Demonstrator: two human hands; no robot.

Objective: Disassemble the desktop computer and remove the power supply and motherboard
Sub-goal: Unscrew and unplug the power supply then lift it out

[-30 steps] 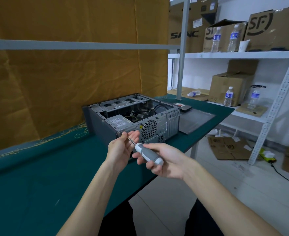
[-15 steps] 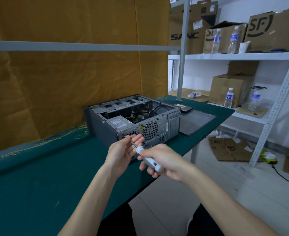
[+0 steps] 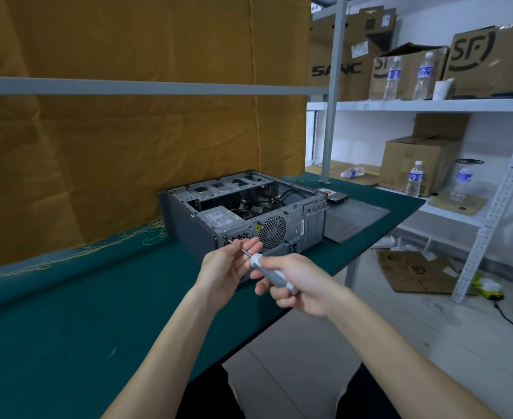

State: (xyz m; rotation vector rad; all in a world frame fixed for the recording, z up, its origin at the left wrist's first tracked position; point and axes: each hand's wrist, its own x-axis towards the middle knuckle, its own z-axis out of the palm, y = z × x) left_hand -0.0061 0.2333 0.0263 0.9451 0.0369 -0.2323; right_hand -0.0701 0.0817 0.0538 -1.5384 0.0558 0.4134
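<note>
An open grey desktop case (image 3: 188, 219) lies on its side on the green table (image 3: 67, 313), rear panel facing me. The power supply (image 3: 219, 217) with its white label sits inside at the near left corner, cables behind it. My right hand (image 3: 297, 282) grips the grey-and-white handle of a screwdriver (image 3: 271, 275). The shaft points up-left to the rear panel's left edge near the power supply. My left hand (image 3: 228, 267) pinches the shaft close to its tip. The motherboard is hidden inside the case.
The removed side panel (image 3: 355, 217) lies flat right of the case, a small drive (image 3: 335, 195) behind it. A grey frame post (image 3: 329, 116) stands at the table's far corner. White shelves (image 3: 430, 104) with cardboard boxes and water bottles fill the right. Flattened cardboard lies on the floor.
My right hand has rotated on the screwdriver handle while the tip stays at the rear panel. The left hand keeps guiding the shaft. The view shifted slightly.
</note>
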